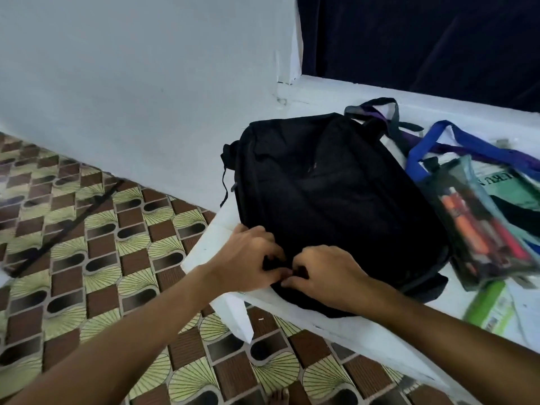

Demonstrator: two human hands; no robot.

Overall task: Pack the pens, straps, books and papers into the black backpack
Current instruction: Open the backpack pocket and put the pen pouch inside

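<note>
From the head view I count one black fabric backpack [330, 200] lying flat on the white counter [204, 252]. My left hand [248, 258] and right hand [327, 276] both pinch its near edge (zipper pulls, probably). One clear pouch of pens [482, 229] lies beside it, straps [438, 141] behind.

The black backpack [330, 197] lies flat on the white table [365, 331], its near end at the edge. Just right of it rests a clear pouch of pens [482, 229], orange and red, partly over green books and papers [496, 305]. Blue and purple straps [455, 141] loop behind.
</note>
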